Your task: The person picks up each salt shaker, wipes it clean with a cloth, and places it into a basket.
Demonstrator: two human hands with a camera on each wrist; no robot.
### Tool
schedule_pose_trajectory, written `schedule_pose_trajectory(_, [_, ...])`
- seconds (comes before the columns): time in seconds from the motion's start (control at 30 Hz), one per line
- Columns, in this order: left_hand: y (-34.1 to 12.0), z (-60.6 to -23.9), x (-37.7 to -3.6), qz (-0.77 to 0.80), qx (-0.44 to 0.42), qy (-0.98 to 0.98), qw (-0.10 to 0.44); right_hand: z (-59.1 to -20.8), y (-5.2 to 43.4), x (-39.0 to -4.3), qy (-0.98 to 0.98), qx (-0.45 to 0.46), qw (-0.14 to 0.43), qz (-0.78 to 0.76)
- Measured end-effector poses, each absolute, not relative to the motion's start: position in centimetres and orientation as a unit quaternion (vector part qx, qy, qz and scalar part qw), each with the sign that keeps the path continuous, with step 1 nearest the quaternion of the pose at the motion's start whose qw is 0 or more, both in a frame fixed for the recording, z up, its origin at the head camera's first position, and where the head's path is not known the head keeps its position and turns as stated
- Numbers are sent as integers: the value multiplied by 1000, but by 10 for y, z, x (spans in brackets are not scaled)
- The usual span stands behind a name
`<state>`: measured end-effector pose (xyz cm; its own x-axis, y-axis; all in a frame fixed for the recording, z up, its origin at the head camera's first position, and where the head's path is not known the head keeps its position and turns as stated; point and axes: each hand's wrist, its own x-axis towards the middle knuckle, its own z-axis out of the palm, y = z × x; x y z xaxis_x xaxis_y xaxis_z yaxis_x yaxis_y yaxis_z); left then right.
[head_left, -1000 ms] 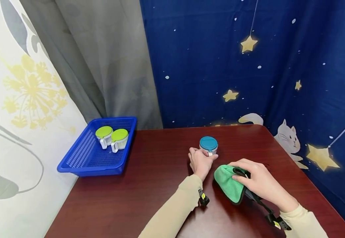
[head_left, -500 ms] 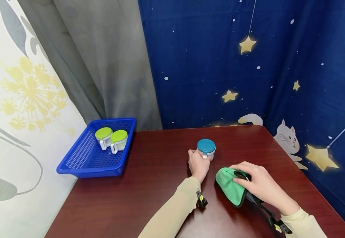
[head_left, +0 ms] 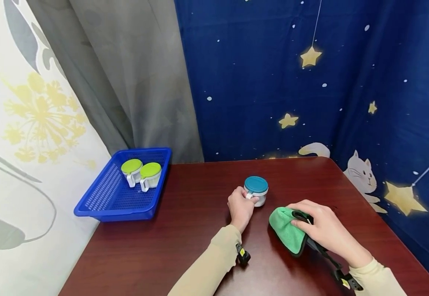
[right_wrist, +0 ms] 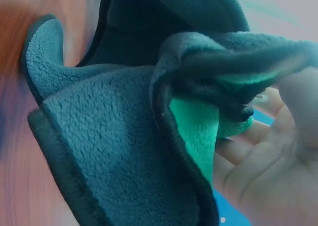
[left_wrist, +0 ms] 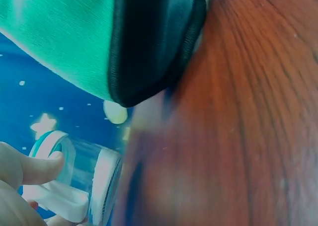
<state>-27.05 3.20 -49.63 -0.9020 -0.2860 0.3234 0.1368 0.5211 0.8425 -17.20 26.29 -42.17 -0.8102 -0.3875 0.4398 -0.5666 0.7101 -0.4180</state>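
My left hand point(head_left: 241, 207) grips the white handle of a clear seasoning jar point(head_left: 260, 199) with a teal lid point(head_left: 256, 184). In the left wrist view the thumb point(left_wrist: 42, 169) lies along the top of the jar's handle point(left_wrist: 59, 201), and the clear wall and white base show beyond it. To the right, my right hand point(head_left: 323, 228) pinches a bunched cloth point(head_left: 286, 230), green on one side and dark grey on the other, with black edging. The right wrist view shows its folds point(right_wrist: 114, 151) hanging from the thumb and fingers, over the table.
A blue plastic basket point(head_left: 88, 207) stands at the table's left side. Inside are two jars with lime-green lids point(head_left: 131, 166) and white handles. Behind the dark red-brown table point(head_left: 199, 181) hang a grey curtain point(head_left: 147, 82) and a blue star-patterned one point(head_left: 247, 82).
The left hand's fingers have closed round the jar's handle, and the jar has come slightly nearer and to the left. The right hand and cloth have barely moved.
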Motion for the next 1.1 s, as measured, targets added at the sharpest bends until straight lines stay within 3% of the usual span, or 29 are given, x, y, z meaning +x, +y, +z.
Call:
schedule_pose_trajectory(0.37, [3,-461,-239,-557,6,-802,216,-414,244,-177,-898,258,230,274])
schedule_pose_trajectory(0.7, [-7,-434,-204,-597,6,-777,201,-408,199,-179,-845,270,319,334])
schedule_pose_trajectory(1.1, [-25,-419,-183,-588,15,-771,245,-409,162,-175,-798,312,399,325])
